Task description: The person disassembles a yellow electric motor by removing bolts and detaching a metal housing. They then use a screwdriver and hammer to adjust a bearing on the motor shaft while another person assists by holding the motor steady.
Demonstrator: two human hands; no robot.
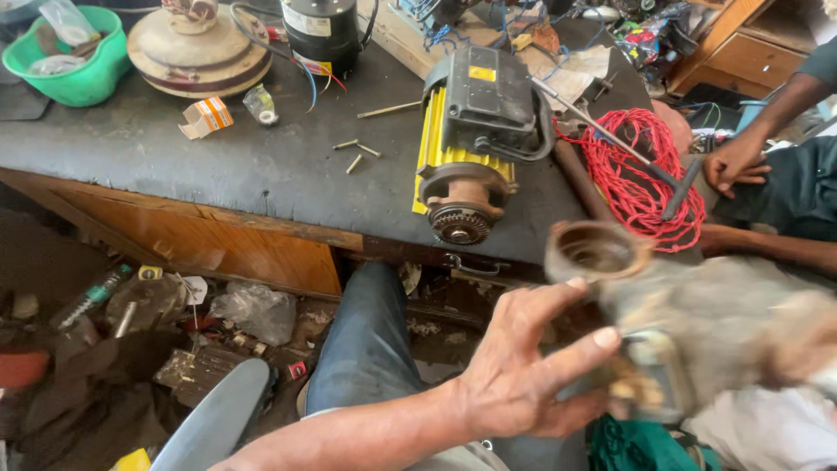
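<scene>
My left hand (523, 371) reaches in from the lower left and grips a grey, dirty metal casting (689, 314), thumb and fingers wrapped around its near side. The casting has a round open port (597, 250) facing up and is motion-blurred. A brownish blur at its right end (802, 340) appears to be my right hand on the part, but its grip is not readable. I hold the casting over my lap, just in front of the workbench edge. My blue-trousered leg (366, 340) lies below.
A yellow and black electric motor (471, 131) with a rusty toothed hub (459, 225) sits on the dark bench (261, 166). Beside it lie a red wire coil (636, 174), a T-handle wrench (610, 139) and loose bolts (357, 154). Another person's hand (735, 163) rests at right. Clutter covers the floor.
</scene>
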